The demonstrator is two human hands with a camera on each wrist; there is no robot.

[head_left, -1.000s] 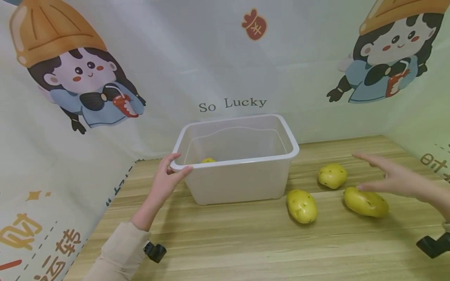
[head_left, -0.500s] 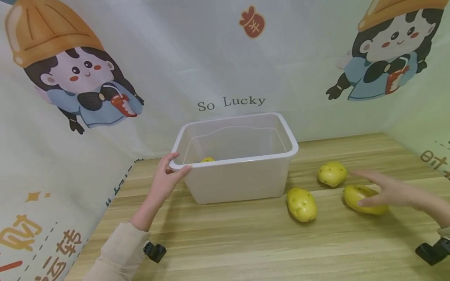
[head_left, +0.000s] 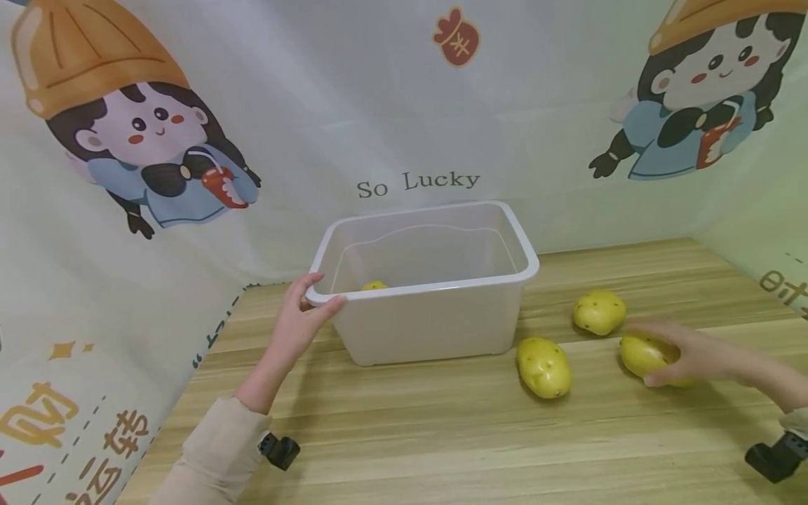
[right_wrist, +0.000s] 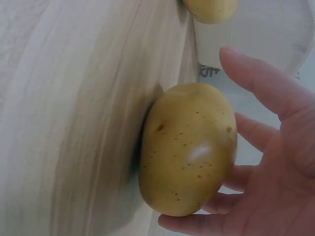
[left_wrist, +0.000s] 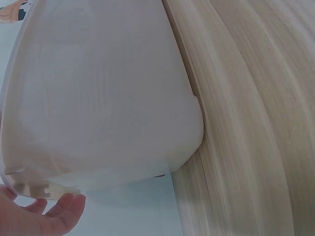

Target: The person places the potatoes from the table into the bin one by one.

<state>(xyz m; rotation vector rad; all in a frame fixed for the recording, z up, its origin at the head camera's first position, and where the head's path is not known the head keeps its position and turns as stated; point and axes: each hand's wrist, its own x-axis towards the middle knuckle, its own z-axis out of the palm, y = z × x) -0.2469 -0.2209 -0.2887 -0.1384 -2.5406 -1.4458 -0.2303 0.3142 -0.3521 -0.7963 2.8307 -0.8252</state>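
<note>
At the left front corner of a white plastic bin (head_left: 429, 326), my left hand (head_left: 299, 319) grips the rim, thumb on the front side. The left wrist view shows that hand's curled fingers (left_wrist: 66, 214) at the bin's edge. My right hand (head_left: 701, 354) reaches over the rightmost yellow potato (head_left: 640, 354), which lies on the table. In the right wrist view the thumb stands apart from this potato (right_wrist: 189, 150), while the other fingers extend behind it; whether they touch it I cannot tell. Part of one potato (head_left: 375, 285) shows inside the bin; the front wall hides the rest.
Two more potatoes lie between the bin and my right hand: one (head_left: 544, 367) near the bin's right front corner, another (head_left: 600, 312) farther back. Behind the wooden table (head_left: 410, 435) hangs a printed cloth (head_left: 416, 105), close to the bin's back.
My right hand has come down and forward over the rightmost potato, its thumb now lower, on the potato's near side. My left hand stays on the bin's rim.
</note>
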